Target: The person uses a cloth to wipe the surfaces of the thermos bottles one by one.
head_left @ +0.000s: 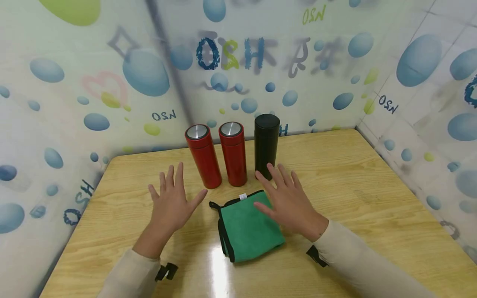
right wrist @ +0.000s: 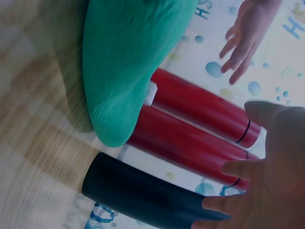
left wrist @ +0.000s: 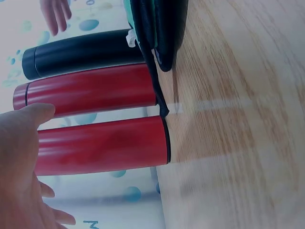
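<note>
A folded green cloth (head_left: 251, 227) with black edging, a small white tag and a corner loop lies on the table between my hands. Behind it stand two red flasks (head_left: 206, 163) (head_left: 234, 161) with silver-topped lids, and a black flask (head_left: 266, 142) to their right. My left hand (head_left: 170, 207) is raised left of the cloth, fingers spread, holding nothing. Over the cloth's right side hovers my right hand (head_left: 288, 203), also spread and holding nothing; its fingers overlap the black flask's base in the head view. The left wrist view shows the cloth's black edging (left wrist: 147, 47) near the red flasks.
The wooden table (head_left: 372, 198) backs onto a wall (head_left: 238, 95) printed with blue and green dots and letters. A similar wall (head_left: 428, 124) rises along the right side. Dark straps (head_left: 166, 271) show at both wrists.
</note>
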Motion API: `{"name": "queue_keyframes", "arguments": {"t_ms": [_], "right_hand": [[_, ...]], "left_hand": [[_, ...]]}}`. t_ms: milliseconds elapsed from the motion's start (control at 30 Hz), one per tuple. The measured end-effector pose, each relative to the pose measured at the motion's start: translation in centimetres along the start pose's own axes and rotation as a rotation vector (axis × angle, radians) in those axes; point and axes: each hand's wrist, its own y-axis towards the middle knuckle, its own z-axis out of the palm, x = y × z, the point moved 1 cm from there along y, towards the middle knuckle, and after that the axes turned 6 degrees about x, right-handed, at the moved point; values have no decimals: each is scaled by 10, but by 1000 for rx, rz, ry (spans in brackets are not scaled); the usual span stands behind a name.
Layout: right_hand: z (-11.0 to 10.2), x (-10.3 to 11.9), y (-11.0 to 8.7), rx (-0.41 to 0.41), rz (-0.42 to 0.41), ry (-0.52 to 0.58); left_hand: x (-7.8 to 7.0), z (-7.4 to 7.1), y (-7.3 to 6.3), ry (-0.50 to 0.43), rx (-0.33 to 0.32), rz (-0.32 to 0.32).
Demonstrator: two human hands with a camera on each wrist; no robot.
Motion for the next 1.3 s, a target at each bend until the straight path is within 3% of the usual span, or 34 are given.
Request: {"name": "queue_keyframes", "arguments": {"t_ms": [100,367,567,700,900,1033,1133,1300], "right_hand": [[0,3,-6,27,-35,21],[13,12,-23,222,-186,34],[27,15,-27,407,-251,83],[36,19,-25,467,-271,66],[44,26,-20,478,-290,-8],[49,34,-16,433,-299,-107],[52,42,-12,354,-324,-232],[56,51,-8,219,-351,-417]], "left_hand": [[-1,1,-1,-11,2,4],[-4,5,2,-89,-8,22],[-9,2,23,-376,-56,80],[-13,-1,43,-561,-89,107],[-22,-7,72,-783,-163,130],[-29,-9,85,-904,-186,152],[-33,-9,92,-947,-210,151],[-38,-6,101,-936,-262,166]]}}
